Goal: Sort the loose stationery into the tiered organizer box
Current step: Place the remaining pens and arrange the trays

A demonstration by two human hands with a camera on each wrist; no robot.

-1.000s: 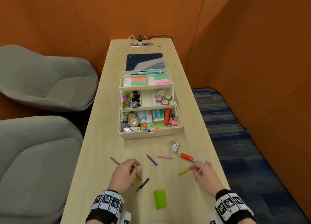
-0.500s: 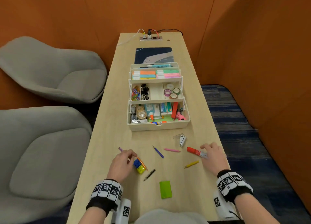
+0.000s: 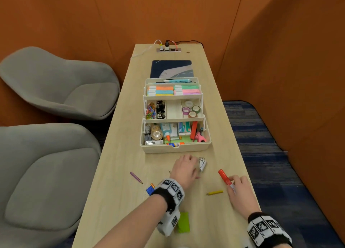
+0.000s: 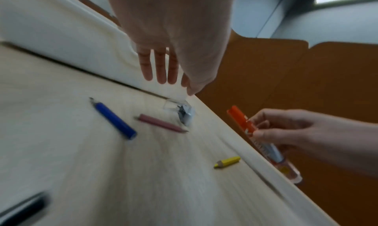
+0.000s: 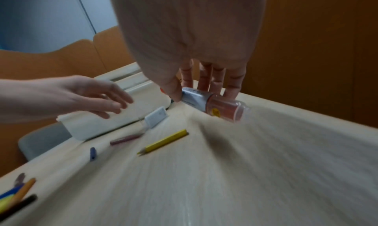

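The cream tiered organizer box (image 3: pixel 175 148) stands open in the middle of the table, its trays stepped back. My left hand (image 3: pixel 184 168) hovers with straight fingers (image 4: pixel 159 67) just over a small clear-and-silver stapler (image 3: pixel 202 164) (image 4: pixel 185 114) in front of the box. My right hand (image 3: pixel 239 189) pinches a red-capped marker (image 3: pixel 225 177) (image 5: pixel 212 105) near the table's right edge. Loose on the table lie a yellow pencil (image 3: pixel 214 193), a purple pencil (image 3: pixel 136 177), a blue pencil (image 4: pixel 114 119) and a pink pencil (image 4: pixel 161 123).
A green pad (image 3: pixel 183 222) lies near the front edge, partly under my left wrist. A blue block and an orange pencil (image 3: pixel 151 188) sit left of that wrist. Behind the box lie a dark mat (image 3: pixel 171 68) and a power strip (image 3: pixel 169 50). Two grey chairs (image 3: pixel 61 87) stand left.
My left hand left the purple pencil and blocks and reached forward-right to the stapler. My right hand took hold of the red marker and lifted its near end.
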